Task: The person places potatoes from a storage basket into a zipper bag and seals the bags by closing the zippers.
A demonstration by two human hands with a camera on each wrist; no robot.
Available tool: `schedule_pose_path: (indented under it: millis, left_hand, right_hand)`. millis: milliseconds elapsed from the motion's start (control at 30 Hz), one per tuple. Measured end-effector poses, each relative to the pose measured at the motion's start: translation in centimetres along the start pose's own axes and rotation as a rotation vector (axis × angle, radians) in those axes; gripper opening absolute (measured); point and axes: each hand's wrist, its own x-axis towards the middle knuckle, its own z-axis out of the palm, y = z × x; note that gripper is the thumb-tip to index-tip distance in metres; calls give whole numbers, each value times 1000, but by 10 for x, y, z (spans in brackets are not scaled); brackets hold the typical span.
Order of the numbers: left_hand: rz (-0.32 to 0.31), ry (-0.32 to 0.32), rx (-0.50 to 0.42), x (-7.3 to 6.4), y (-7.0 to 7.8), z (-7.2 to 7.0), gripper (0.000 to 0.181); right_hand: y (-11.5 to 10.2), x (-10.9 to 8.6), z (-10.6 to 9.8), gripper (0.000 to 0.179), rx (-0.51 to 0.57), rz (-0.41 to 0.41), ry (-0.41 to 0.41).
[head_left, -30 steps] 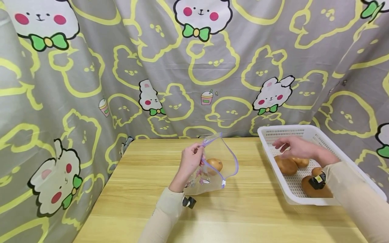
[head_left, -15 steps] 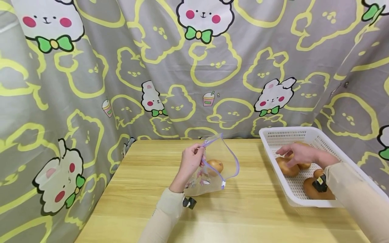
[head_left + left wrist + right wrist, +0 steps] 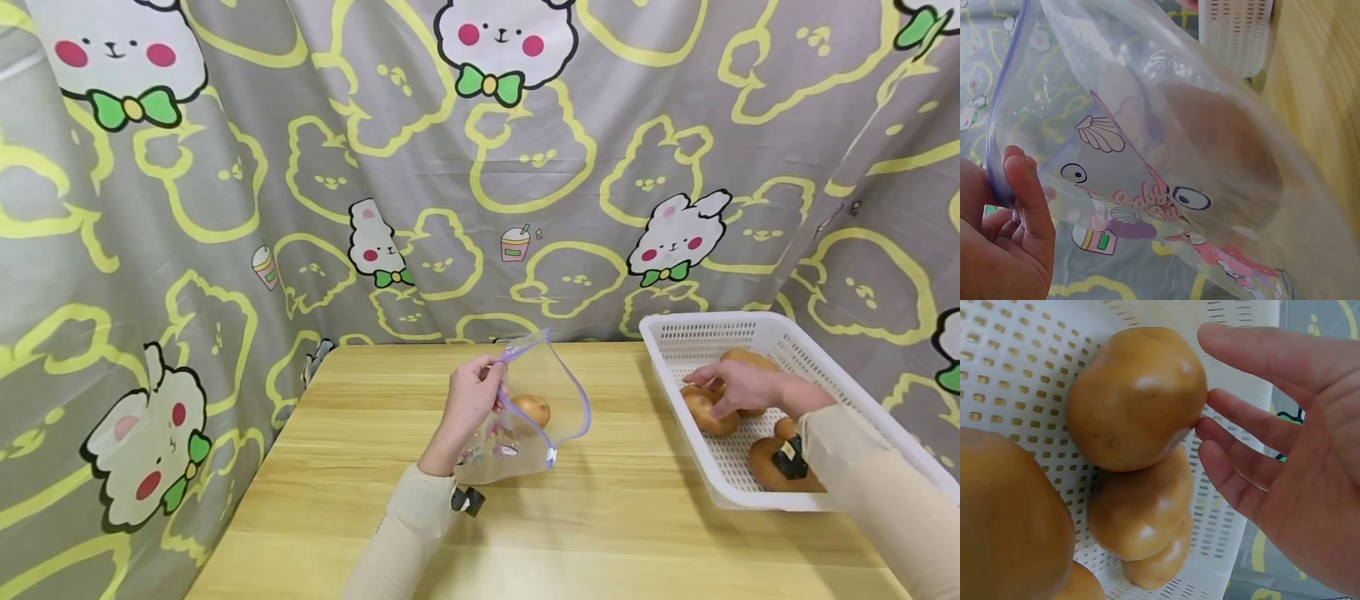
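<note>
My left hand (image 3: 474, 392) pinches the rim of a clear zip bag (image 3: 567, 387) with a purple seal and printed cartoon figures. The bag's mouth gapes to the right, and one brown potato (image 3: 531, 410) lies inside. In the left wrist view, thumb and fingers hold the purple edge, and the potato (image 3: 1216, 150) shows blurred through the plastic. My right hand (image 3: 750, 387) is inside a white basket (image 3: 705, 467), at a potato (image 3: 705, 414) near its left wall. In the right wrist view, fairly straight fingertips touch that potato's (image 3: 1138, 400) side, with the thumb apart from it.
Several other potatoes lie in the basket, including a large one (image 3: 772, 467) at its near end and one (image 3: 1141, 512) beside the touched potato. The wooden table (image 3: 600, 533) reaches back to a patterned grey curtain (image 3: 420, 167).
My right hand has lowered from above the basket's far left part onto the potato, the fingers now touching it. The left hand and bag have hardly moved.
</note>
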Motion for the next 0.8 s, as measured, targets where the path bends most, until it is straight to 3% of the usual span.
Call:
schedule_pose_path:
  millis: [367, 800]
  left_hand:
    - [23, 2, 1, 0, 0, -1, 18]
    - [17, -14, -4, 1, -3, -1, 19]
  right_hand:
    - [14, 4, 7, 67, -64, -4, 72]
    - [27, 3, 15, 69, 8, 60, 73]
